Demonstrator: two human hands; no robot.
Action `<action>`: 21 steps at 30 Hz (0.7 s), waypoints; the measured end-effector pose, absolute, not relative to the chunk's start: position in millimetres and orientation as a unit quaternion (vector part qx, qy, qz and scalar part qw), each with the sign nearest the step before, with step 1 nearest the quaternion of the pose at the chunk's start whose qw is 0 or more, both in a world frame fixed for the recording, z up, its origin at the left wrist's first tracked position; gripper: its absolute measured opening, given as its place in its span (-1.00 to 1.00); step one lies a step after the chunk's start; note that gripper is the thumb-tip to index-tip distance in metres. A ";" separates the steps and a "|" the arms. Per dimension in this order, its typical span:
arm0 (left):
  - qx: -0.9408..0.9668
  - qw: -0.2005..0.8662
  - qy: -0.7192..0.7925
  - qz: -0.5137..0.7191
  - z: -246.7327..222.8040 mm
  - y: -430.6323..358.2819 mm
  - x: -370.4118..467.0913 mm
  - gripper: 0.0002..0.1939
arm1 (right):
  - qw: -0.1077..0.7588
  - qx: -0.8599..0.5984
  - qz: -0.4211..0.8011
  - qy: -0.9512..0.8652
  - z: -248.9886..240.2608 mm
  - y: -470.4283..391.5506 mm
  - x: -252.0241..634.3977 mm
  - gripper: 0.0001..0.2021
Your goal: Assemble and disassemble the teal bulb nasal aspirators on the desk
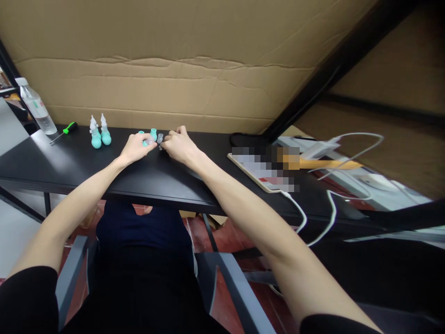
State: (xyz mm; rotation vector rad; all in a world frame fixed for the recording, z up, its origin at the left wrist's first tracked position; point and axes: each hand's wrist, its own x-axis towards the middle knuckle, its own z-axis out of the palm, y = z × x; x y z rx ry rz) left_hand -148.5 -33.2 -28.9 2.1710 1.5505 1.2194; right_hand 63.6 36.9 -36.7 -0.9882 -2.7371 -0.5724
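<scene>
Clock centred between the hands. Pinches a mostly hidden clear piece (149,140) in the left hand (134,147). Curls the right hand (181,146) near a small clear part (160,138); cannot tell whether gripping. Includes partly covered teal bulbs (153,134) at 11. Bounded by cardboard (167,97) at 12, tabletop (156,181) edge at 6; bare towards 7. Occupied by nozzle-topped bulbs (106,138), screwdriver (71,127) and bottle (39,111) towards 9; obstructed towards 4 by pixelated phone (243,171) with cable (299,211).

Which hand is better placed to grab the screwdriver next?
Probably your left hand: it's nearer the screwdriver, though it seems to hold a clear piece. Your right hand would have to reach past it.
</scene>
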 end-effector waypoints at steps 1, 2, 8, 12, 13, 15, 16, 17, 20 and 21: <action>0.737 0.104 0.525 0.413 -29.0 -33.4 -148.7 -0.75 | 0.093 -0.332 -0.186 -0.920 -37.6 37.9 63.7 -0.56; 0.739 0.102 0.523 0.413 -29.1 -33.6 -148.9 -0.75 | 0.098 -0.333 -0.180 -0.920 -38.2 38.7 64.1 -0.56; 0.737 0.109 0.521 0.417 -31.2 -33.5 -150.6 -0.72 | 0.163 -0.383 -0.122 -0.901 -32.0 42.3 73.3 -0.52; 0.735 0.094 0.522 0.423 -34.3 -29.5 -152.1 -0.72 | 0.222 -0.441 -0.031 -0.869 -22.5 59.5 81.2 -0.49; 0.736 0.088 0.520 0.424 -35.0 -28.4 -152.4 -0.73 | 0.219 -0.451 -0.028 -0.865 -20.0 66.7 81.1 -0.48; 0.739 0.084 0.519 0.421 -35.9 -27.1 -153.1 -0.74 | 0.193 -0.462 -0.043 -0.865 -15.1 82.7 77.0 -0.48; 0.740 0.085 0.519 0.419 -36.1 -26.9 -153.4 -0.74 | 0.170 -0.464 -0.048 -0.868 -12.8 90.8 73.3 -0.48; 0.740 0.085 0.520 0.418 -36.2 -27.0 -153.7 -0.75 | 0.144 -0.468 -0.047 -0.870 -10.6 98.6 68.8 -0.49; 0.736 0.078 0.525 0.420 -36.2 -27.9 -154.6 -0.77 | 0.057 -0.479 -0.025 -0.876 -6.3 116.3 54.9 -0.55; 0.734 0.076 0.526 0.423 -36.1 -28.3 -154.6 -0.78 | 0.036 -0.481 -0.021 -0.876 -5.9 119.8 51.1 -0.57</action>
